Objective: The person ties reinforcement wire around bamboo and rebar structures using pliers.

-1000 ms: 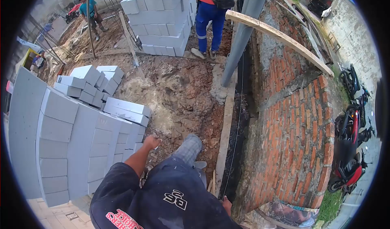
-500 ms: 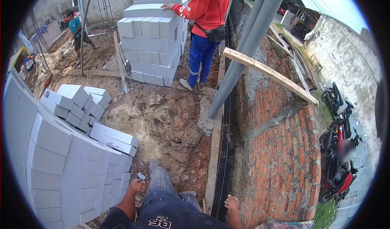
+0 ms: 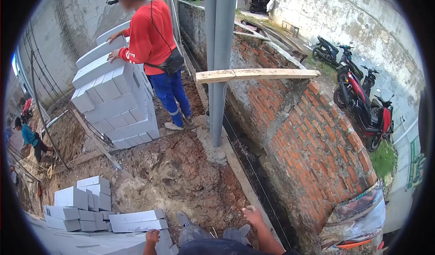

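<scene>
My left hand (image 3: 152, 237) is low in the view, beside the grey-white blocks (image 3: 137, 221), its fingers curled in and nothing visible in them. To the right, my right hand (image 3: 252, 215) hangs over the dirt with fingers loosely apart, holding nothing. Between the hands are my grey trousers (image 3: 195, 234) and shoes. A small light piece (image 3: 186, 224) shows near my left foot. Ahead, a person in a red top (image 3: 156, 33) rests both hands on a tall stack of pale blocks (image 3: 111, 92).
Grey pipes (image 3: 218, 64) stand ahead, crossed by a wooden board (image 3: 258, 74). A trench (image 3: 260, 180) runs beside the brick wall (image 3: 294, 141). Motorbikes (image 3: 374, 114) stand at the right. Another person (image 3: 29, 135) bends at the far left.
The view has turned right and tilted up, shifting the stack and pipes left. The small light piece, earlier by my left hand, appears nearer my foot. Sacks have come into view at lower right.
</scene>
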{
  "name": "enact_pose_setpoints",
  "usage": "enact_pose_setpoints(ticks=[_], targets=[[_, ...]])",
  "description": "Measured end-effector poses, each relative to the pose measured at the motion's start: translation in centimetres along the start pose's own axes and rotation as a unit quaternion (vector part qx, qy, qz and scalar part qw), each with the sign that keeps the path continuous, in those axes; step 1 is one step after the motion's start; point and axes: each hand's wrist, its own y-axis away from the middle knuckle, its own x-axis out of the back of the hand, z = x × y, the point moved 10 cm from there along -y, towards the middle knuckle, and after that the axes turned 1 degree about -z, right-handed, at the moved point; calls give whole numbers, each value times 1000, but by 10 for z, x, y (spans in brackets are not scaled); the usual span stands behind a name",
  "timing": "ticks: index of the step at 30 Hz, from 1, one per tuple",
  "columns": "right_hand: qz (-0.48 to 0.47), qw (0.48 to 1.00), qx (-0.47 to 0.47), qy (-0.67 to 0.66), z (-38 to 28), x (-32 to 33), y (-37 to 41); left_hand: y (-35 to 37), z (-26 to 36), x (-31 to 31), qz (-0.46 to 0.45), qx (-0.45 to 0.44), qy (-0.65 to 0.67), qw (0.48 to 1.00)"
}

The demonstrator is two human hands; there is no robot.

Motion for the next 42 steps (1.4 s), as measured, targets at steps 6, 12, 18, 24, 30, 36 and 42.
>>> enact_pose_setpoints(ticks=[6,12,18,24,30,36,42], targets=[[14,995,-17,95,58,20,27,41,155,43,113,-142,59,982],[145,973,-136,-115,177,150,83,111,158,-107,7,-247,-229,941],[290,947,-130,-51,274,253,125,139,92,-198,-32,-323,-576,751],[259,936,-231,-64,333,215,136,187,122,-180,-29,-249,-577,777],[139,942,-210,-221,294,118,131,219,165,-170,-9,-184,-655,733],[68,972,-178,-140,255,125,85,213,153,-133,21,-171,-626,760],[85,991,-101,34,188,188,20,204,82,-108,4,-165,-516,840]])
